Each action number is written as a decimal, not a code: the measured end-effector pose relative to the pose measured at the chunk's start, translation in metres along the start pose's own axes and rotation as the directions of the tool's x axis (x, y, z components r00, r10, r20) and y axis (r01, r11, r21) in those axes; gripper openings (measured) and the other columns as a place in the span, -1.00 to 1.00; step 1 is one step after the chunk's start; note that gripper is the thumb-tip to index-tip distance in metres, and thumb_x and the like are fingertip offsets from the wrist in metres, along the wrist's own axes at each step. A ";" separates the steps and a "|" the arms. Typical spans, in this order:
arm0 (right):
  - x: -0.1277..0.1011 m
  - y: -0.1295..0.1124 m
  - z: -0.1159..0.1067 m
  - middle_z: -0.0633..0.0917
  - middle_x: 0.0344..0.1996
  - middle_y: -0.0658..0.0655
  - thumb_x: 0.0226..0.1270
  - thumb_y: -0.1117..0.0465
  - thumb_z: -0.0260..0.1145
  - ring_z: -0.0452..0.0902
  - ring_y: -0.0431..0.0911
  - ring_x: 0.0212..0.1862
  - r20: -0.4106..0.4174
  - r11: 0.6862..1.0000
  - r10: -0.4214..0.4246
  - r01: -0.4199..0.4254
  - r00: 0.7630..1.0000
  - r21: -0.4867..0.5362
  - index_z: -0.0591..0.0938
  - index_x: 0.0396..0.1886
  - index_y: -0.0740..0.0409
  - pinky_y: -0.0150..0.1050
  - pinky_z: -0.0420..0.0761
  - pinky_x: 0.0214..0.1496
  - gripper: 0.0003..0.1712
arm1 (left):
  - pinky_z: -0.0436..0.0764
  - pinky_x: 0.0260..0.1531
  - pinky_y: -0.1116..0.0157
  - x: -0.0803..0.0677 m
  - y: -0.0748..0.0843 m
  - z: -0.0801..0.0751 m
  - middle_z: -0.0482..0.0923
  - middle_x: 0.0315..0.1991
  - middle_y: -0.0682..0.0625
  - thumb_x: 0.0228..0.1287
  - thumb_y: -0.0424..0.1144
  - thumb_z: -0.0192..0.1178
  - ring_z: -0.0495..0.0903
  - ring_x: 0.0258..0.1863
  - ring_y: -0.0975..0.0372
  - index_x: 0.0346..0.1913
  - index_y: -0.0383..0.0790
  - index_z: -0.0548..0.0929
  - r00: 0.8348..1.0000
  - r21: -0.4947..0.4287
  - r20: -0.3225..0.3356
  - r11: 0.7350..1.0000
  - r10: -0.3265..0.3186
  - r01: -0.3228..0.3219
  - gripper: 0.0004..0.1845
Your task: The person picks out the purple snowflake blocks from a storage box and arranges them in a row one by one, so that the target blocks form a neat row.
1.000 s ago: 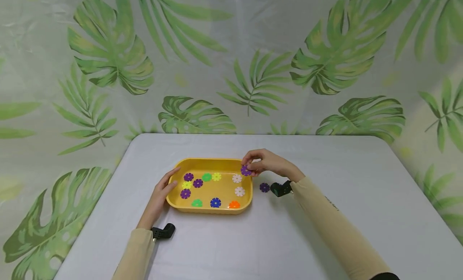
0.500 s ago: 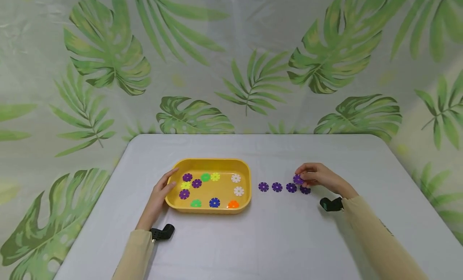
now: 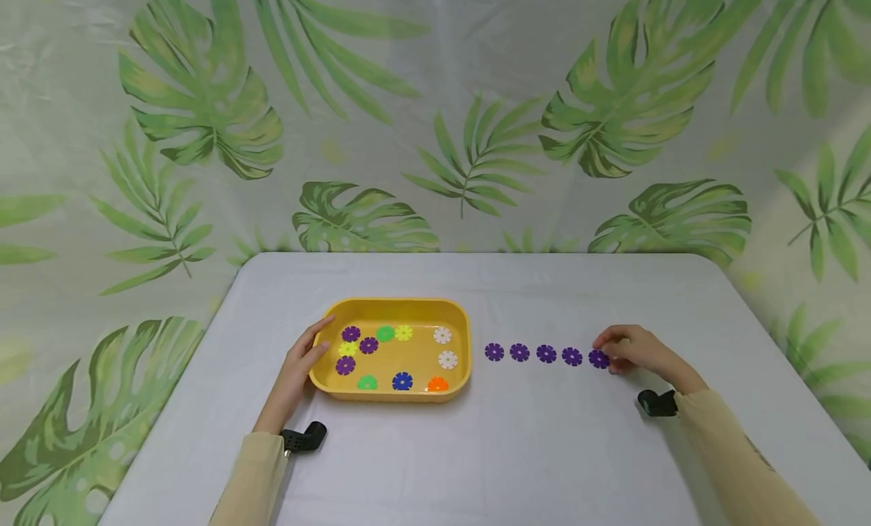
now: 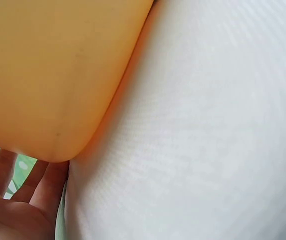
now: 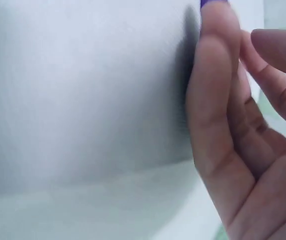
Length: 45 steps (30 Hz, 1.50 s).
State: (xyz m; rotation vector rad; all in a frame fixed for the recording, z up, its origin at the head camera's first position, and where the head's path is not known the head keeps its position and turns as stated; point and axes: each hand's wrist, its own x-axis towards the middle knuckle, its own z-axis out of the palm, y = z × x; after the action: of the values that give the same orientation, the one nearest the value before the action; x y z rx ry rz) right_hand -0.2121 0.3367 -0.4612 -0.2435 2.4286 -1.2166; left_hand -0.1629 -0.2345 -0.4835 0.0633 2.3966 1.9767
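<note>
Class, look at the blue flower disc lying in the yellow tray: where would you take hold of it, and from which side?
Pinch the blue flower disc by opposite notched petal edges, coming straight down from above. It lies flat on the floor of the yellow tray, whose raised front wall likely blocks a sideways approach.

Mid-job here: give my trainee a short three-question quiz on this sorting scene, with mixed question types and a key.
1. How many purple discs lie in the row on the table, counting the one at the right hand?
2. True or false: the left hand rests against the yellow tray.
3. Which disc does the right hand touch: A, the leftmost purple disc; B, the rightmost purple disc; C, the orange disc in the tray?

Key: 1. Five. 2. True. 3. B.
</note>
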 end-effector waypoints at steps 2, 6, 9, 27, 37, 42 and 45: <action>0.003 -0.007 0.002 0.55 -0.26 0.21 0.38 0.29 0.13 0.53 -0.05 -0.46 -0.034 0.998 -0.010 0.007 0.999 -0.061 0.56 -0.12 0.39 -0.24 0.62 -0.42 -0.77 | -0.03 0.40 0.04 -0.001 0.000 0.000 0.04 0.48 0.07 0.51 -0.14 -0.06 -0.11 0.47 0.17 0.43 0.00 0.29 1.000 0.000 -0.006 1.000 -0.001 0.001 -0.52; 0.011 -0.029 0.007 0.54 -0.19 0.32 0.43 0.25 0.13 0.54 0.00 -0.44 -0.048 0.996 -0.079 0.077 0.996 -0.043 0.54 -0.09 0.43 -0.21 0.63 -0.40 -0.73 | -0.03 0.40 0.04 -0.001 -0.001 -0.001 0.03 0.48 0.04 0.51 -0.15 -0.07 -0.12 0.47 0.15 0.43 -0.03 0.28 1.000 -0.009 -0.008 1.000 0.000 0.000 -0.52; 0.022 -0.051 0.018 0.51 -0.12 0.42 0.46 0.23 0.11 0.56 0.07 -0.39 -0.010 0.990 -0.137 0.137 0.991 0.040 0.50 -0.02 0.49 -0.16 0.65 -0.33 -0.66 | -0.04 0.40 0.05 -0.001 0.001 0.000 0.03 0.48 0.03 0.51 -0.18 -0.07 -0.12 0.47 0.14 0.43 -0.06 0.28 1.000 -0.023 -0.006 1.000 -0.004 0.004 -0.52; 0.107 -0.194 0.143 0.52 -0.03 0.48 0.44 0.20 0.10 0.53 0.29 -0.19 0.310 0.939 -0.287 0.202 0.906 0.279 0.46 0.08 0.44 -0.12 0.65 -0.17 -0.60 | -0.06 0.40 0.02 -0.002 0.008 0.003 0.04 0.48 -0.01 0.51 -0.20 -0.08 -0.13 0.47 0.13 0.43 -0.09 0.28 1.000 -0.030 -0.005 1.000 0.009 -0.009 -0.53; 0.138 -0.225 0.201 0.59 0.00 0.32 0.44 0.27 0.09 0.60 0.12 -0.22 0.396 0.967 -0.184 0.094 0.900 0.237 0.51 0.10 0.40 -0.12 0.65 -0.13 -0.65 | -0.05 0.40 0.04 0.001 0.000 0.001 0.05 0.48 0.02 0.51 -0.18 -0.07 -0.11 0.47 0.14 0.43 -0.05 0.29 1.000 -0.021 -0.017 1.000 0.007 -0.007 -0.53; 0.147 -0.231 0.222 0.59 -0.03 0.23 0.40 0.34 0.09 0.60 -0.03 -0.33 0.418 0.971 -0.155 0.060 0.895 0.231 0.51 0.12 0.36 -0.22 0.67 -0.23 -0.66 | -0.07 0.39 0.00 -0.003 0.014 0.003 0.01 0.49 -0.06 0.51 -0.25 -0.09 -0.14 0.47 0.07 0.43 -0.13 0.26 1.000 -0.036 0.000 0.999 -0.011 0.011 -0.52; 0.150 -0.232 0.232 0.58 -0.10 0.20 0.38 0.38 0.09 0.60 -0.03 -0.33 0.439 0.970 -0.147 0.042 0.886 0.241 0.50 0.13 0.35 -0.20 0.67 -0.19 -0.65 | -0.07 0.39 -0.01 -0.007 0.024 0.004 0.00 0.49 -0.11 0.51 -0.27 -0.10 -0.15 0.47 0.04 0.44 -0.20 0.24 1.000 -0.032 0.011 0.999 -0.013 0.013 -0.51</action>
State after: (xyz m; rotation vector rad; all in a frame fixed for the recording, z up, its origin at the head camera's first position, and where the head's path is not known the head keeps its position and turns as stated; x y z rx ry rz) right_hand -0.2525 -0.0214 -0.4431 -0.5229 1.8777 -1.2937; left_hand -0.1558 -0.2262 -0.4607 0.0575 2.3520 2.0026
